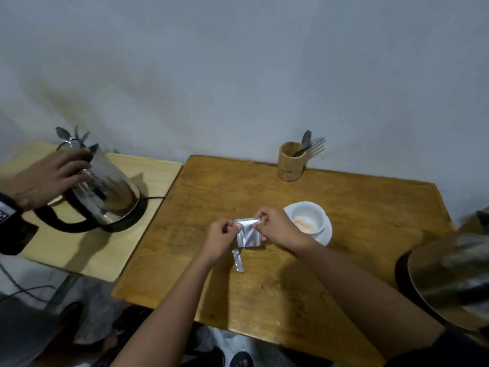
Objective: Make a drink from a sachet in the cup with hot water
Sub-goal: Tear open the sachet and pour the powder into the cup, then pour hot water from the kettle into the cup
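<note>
A silver foil sachet [248, 234] hangs above the brown table [264, 287], pinched at its top edge by my left hand [221, 238] and my right hand [277, 226]. A thin torn strip [237, 261] dangles from its lower left corner. Just right of my right hand a white cup [308, 217] stands on a white saucer [326, 234], with orange powder at its bottom. A steel electric kettle [105, 192] with a black handle sits tilted on the lighter side table at the left, another person's hand [45, 178] resting on it.
A wooden holder [290, 162] with a spoon and forks stands at the table's back edge by the wall. A blurred metal object [449, 282] fills the right edge. A black cord [154, 198] runs from the kettle base. Shoes show below the front edge.
</note>
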`<state>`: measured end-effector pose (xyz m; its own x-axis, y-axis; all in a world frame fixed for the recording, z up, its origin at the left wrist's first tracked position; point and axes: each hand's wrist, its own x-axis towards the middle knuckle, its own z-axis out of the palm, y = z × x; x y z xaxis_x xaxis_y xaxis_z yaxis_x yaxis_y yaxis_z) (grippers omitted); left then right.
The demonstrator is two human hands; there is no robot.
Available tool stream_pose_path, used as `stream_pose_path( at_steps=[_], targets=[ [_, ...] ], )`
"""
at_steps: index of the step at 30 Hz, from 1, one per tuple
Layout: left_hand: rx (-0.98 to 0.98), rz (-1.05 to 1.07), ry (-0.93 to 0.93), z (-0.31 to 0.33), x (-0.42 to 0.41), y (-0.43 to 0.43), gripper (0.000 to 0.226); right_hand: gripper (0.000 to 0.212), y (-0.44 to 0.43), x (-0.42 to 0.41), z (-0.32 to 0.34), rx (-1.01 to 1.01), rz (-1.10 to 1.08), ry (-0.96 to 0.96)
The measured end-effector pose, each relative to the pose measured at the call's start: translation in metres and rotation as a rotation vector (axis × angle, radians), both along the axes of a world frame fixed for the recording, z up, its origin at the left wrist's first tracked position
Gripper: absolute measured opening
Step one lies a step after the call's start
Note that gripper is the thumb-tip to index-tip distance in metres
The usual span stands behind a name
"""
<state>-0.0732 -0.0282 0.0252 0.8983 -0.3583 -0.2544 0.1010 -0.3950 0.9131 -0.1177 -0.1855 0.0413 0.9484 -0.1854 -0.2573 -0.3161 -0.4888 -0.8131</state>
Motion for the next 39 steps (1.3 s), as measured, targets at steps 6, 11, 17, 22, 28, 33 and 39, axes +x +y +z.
stream_pose_path(
  at_steps=[6,11,17,22,28,33,39],
  targets=[
    [0.183,0.060,0.041,-0.041,-0.021,0.043,0.035,0.011,0.043,0.000,-0.042,-0.156,0.196,0.158],
    [0.303,0.081,-0.020,-0.053,-0.037,0.047,0.028,0.022,0.057,-0.001,-0.059,-0.251,0.257,0.190],
    [0.459,0.076,-0.082,-0.056,-0.039,0.039,0.009,0.039,0.058,0.001,-0.072,-0.325,0.243,0.157],
    [0.482,0.081,-0.161,-0.056,-0.042,0.041,0.031,0.034,0.059,-0.012,-0.079,-0.392,0.266,-0.018],
    [0.543,-0.054,-0.377,-0.065,-0.053,0.045,0.037,0.029,0.057,-0.025,-0.093,-0.655,0.418,-0.247],
    [0.605,-0.142,-0.436,-0.071,-0.061,0.049,0.043,0.039,0.056,-0.047,-0.089,-0.637,0.389,-0.234],
    [0.632,-0.204,-0.434,-0.059,-0.046,0.043,0.029,0.060,0.041,-0.047,-0.035,-0.289,0.225,-0.029]
  ],
)
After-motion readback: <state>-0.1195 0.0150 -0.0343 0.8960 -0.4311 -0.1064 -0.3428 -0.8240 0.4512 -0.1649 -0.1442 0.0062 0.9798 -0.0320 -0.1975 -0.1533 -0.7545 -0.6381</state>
